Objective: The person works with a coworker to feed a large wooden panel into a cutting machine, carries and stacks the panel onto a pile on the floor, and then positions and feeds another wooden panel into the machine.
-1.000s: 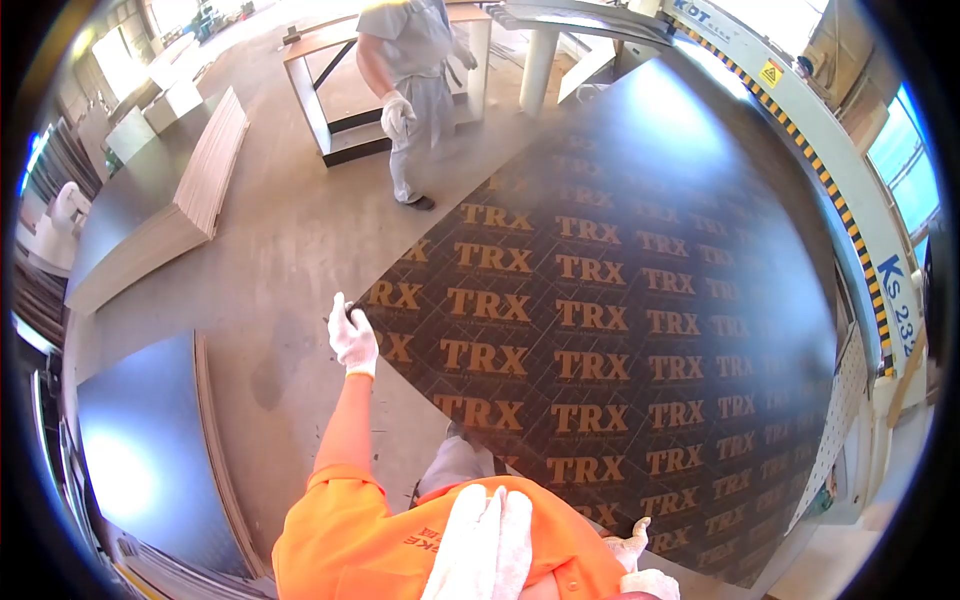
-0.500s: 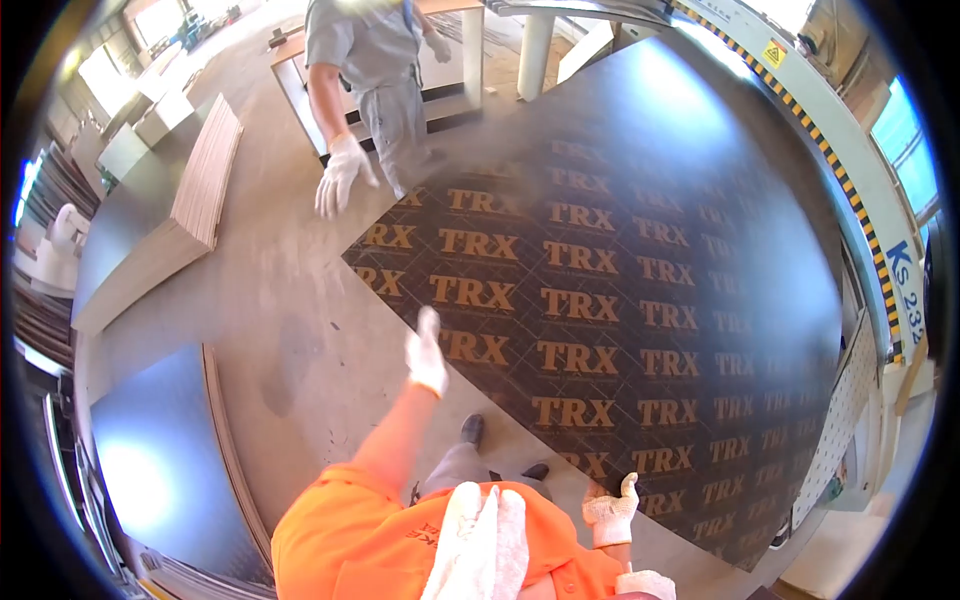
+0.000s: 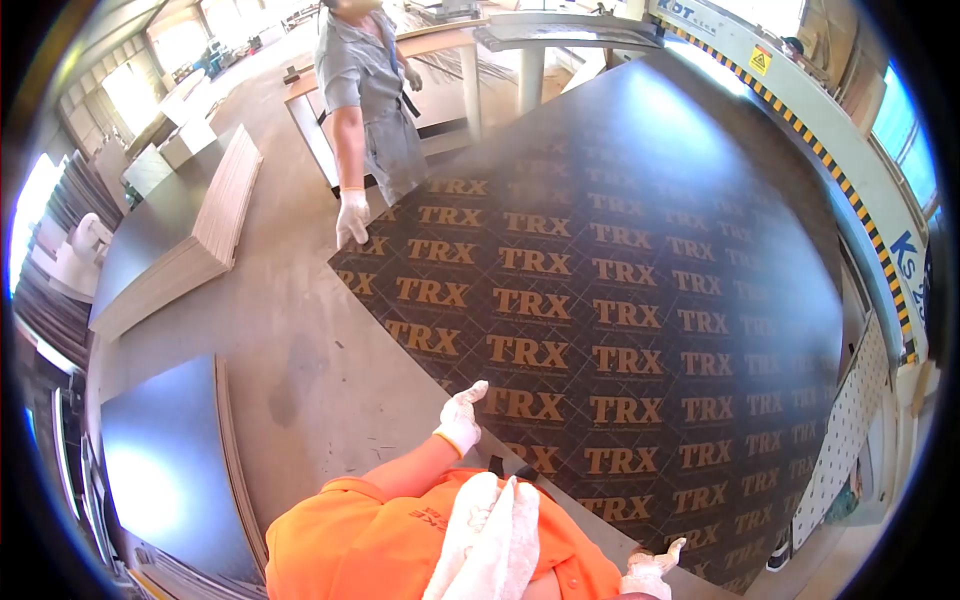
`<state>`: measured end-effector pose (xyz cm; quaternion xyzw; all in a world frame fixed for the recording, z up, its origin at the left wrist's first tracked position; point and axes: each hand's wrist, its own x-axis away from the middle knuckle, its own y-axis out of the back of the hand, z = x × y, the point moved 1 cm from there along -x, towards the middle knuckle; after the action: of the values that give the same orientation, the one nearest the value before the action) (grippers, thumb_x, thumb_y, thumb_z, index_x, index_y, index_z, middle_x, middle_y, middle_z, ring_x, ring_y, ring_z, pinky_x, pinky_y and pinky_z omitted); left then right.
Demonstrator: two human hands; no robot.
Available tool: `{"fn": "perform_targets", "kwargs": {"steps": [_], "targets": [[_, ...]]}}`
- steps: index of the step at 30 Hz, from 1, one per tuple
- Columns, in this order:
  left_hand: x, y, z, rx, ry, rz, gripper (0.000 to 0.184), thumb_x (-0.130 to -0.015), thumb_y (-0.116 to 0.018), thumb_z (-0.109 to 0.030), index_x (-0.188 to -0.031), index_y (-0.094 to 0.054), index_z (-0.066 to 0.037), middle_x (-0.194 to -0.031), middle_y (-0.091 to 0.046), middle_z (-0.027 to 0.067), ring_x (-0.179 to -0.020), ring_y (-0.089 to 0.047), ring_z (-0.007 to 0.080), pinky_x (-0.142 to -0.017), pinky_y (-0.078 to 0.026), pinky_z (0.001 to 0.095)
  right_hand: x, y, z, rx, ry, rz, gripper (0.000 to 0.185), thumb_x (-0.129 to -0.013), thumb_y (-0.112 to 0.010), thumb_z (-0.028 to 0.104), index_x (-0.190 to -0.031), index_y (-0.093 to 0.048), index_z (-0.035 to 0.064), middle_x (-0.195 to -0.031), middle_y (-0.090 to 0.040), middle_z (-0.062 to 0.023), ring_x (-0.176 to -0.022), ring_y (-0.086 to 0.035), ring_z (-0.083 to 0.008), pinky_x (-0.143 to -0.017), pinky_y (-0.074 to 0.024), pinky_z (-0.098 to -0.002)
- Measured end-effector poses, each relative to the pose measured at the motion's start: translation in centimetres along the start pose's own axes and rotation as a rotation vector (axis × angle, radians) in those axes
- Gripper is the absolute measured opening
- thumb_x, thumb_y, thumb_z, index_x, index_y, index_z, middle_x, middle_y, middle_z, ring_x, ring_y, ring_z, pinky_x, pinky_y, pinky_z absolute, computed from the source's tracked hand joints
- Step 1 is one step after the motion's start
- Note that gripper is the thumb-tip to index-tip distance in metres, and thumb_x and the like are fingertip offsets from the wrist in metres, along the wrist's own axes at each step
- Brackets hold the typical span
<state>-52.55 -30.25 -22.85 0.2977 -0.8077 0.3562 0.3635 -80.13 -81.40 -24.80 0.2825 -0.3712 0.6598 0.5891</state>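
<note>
Co-worker's hand (image 3: pixel 352 218) reached the panel (image 3: pixel 580 290) corner; left hand (image 3: pixel 462 422), right hand (image 3: pixel 648 573) edgeside, clamping unclear. Likely heavy, stiff: edge-hold.

Gripping the panel (image 3: pixel 600 330) midway along its near edge with the gloved left hand (image 3: pixel 461 420), bare forearm (image 3: pixel 415 465) outstretched; holding that edge closer to its nearest corner with the gloved right hand (image 3: pixel 650 573).

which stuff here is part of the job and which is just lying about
Seemingly in the job:
TRX board
left hand and right hand, at its near edge
co-worker's hand, by its left corner

Seemingly lying about:
near panel stack
far panel stack
</note>
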Motion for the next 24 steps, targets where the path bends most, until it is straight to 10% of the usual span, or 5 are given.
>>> {"fn": "perform_targets", "kwargs": {"steps": [5,9,14,16,24], "targets": [[0.5,-4.8,-4.6,0.050,-0.054,0.076,0.051,-0.091,-0.088,-0.015,-0.137,-0.071,-0.002,-0.169,-0.049,0.0166,-0.149,-0.047,0.0323,-0.127,-0.033,0.0495,1.1,-3.2,-1.5,-0.011,-0.010,0.009,0.063,-0.080,-0.092,0.064,-0.119,-0.077,0.0171,-0.113,-0.079,0.0065,-0.088,-0.065,-0.0154,-0.070,-0.0488,-0.0316],[-0.8,-9.6,-12.5,0.105,-0.145,0.038,0.035,-0.094,-0.085,-0.013,-0.123,-0.072,-0.001,-0.133,-0.074,0.0153,-0.116,-0.069,0.0284,-0.108,-0.052,0.0454,5.9,-11.9,-5.9,-0.035,-0.031,0.112,0.048,-0.093,-0.085,0.058,-0.107,-0.078,0.0124,-0.105,-0.080,0.0026,-0.077,-0.066,-0.0154,-0.064,-0.0502,-0.0297],[-7.6,-11.8,-15.0,-0.020,-0.010,0.069,0.024,-0.097,-0.079,-0.013,-0.119,-0.073,-0.005,-0.121,-0.075,0.0119,-0.104,-0.069,0.0281,-0.101,-0.056,0.0493,11.7,-24.0,-13.3,-0.129,-0.219,0.168,0.045,-0.103,-0.076,0.048,-0.123,-0.077,0.0082,-0.124,-0.081,-0.0034,-0.109,-0.076,-0.0241,-0.097,-0.0604,-0.0345],[-7.0,-14.0,-12.2,0.013,0.070,0.351,0.024,-0.097,-0.081,-0.015,-0.119,-0.075,-0.006,-0.125,-0.076,0.0107,-0.115,-0.069,0.0267,-0.104,-0.055,0.0489,15.8,-29.3,-16.1,-0.138,-0.203,0.303,0.044,-0.104,-0.075,0.044,-0.127,-0.074,0.0075,-0.123,-0.080,-0.0036,-0.109,-0.075,-0.0250,-0.098,-0.0600,-0.0353],[-12.5,-23.1,-21.0,-0.320,0.093,0.196,0.048,-0.091,-0.092,-0.022,-0.130,-0.076,0.001,-0.152,-0.066,0.0144,-0.141,-0.054,0.0226,-0.118,-0.040,0.0373,18.4,-39.3,-19.5,-0.122,-0.309,0.336,0.044,-0.110,-0.063,0.046,-0.132,-0.073,0.0086,-0.136,-0.077,-0.0069,-0.123,-0.071,-0.0283,-0.114,-0.0513,-0.0437]]}}
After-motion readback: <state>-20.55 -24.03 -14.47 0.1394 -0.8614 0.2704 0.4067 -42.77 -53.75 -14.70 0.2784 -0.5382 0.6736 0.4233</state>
